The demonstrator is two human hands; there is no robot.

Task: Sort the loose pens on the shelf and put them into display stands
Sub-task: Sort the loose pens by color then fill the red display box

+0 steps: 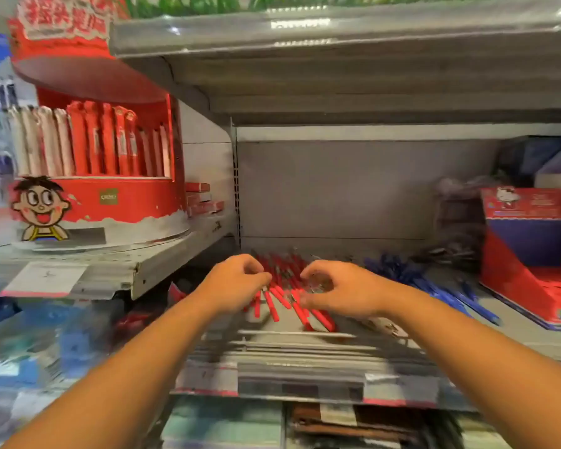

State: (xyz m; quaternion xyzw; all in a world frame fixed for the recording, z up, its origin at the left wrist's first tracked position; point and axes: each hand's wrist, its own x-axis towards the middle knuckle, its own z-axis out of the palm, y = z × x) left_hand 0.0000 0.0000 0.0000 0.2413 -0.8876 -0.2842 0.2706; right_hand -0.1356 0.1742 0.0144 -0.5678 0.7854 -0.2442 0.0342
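Observation:
A pile of loose red pens (280, 294) lies on the grey shelf (305, 348) in front of me. My left hand (237, 283) sits over the pile's left side with fingers curled down onto the pens. My right hand (337, 290) is over the right side, fingers and thumb curled around some pens. To the right lies a heap of loose blue pens (434, 286). An empty red and blue display stand (531, 254) is at the far right. A round red display stand (104, 176) with upright red and white pens stands on the upper left shelf.
A dark bundle in clear plastic (457, 228) sits behind the blue pens. Small red boxes (201, 199) are stacked beside the round stand. The shelf above (337, 59) hangs low overhead. Blurred goods fill the lower shelves.

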